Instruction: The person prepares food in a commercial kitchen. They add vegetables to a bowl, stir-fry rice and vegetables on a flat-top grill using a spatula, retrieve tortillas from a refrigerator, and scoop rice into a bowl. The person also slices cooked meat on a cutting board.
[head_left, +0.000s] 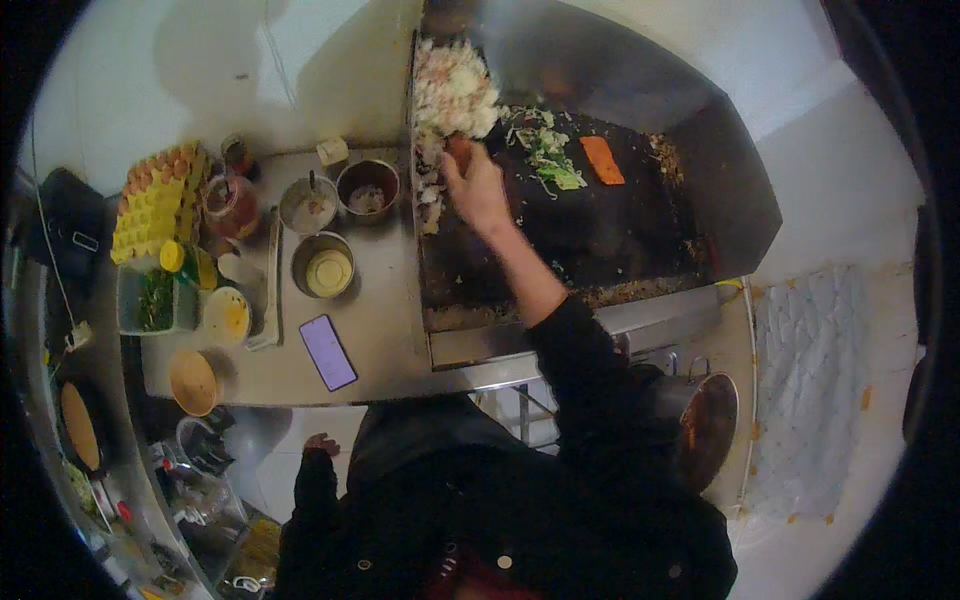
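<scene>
My right hand (478, 189) reaches over the dark flat griddle (600, 240), beside its left edge. Its fingers are closed around a small reddish-brown thing (459, 148), partly hidden by the hand, so I cannot tell what it is. Just beyond the fingers lies a large heap of pale shredded food (456, 90). Chopped green vegetables (551, 154) lie on the griddle to the right of the hand, with a flat orange piece of food (602, 160) farther right. My left hand (322, 444) hangs low near my body, below the counter's edge; its fingers look curled and I see nothing in them.
Left of the griddle, the steel counter (390, 315) holds metal pots (323, 265), a phone (328, 352), a wooden bowl (193, 382), a plastic tub of greens (155, 300) and yellow trays of eggs (161, 199). A large pot (709, 427) stands at the lower right.
</scene>
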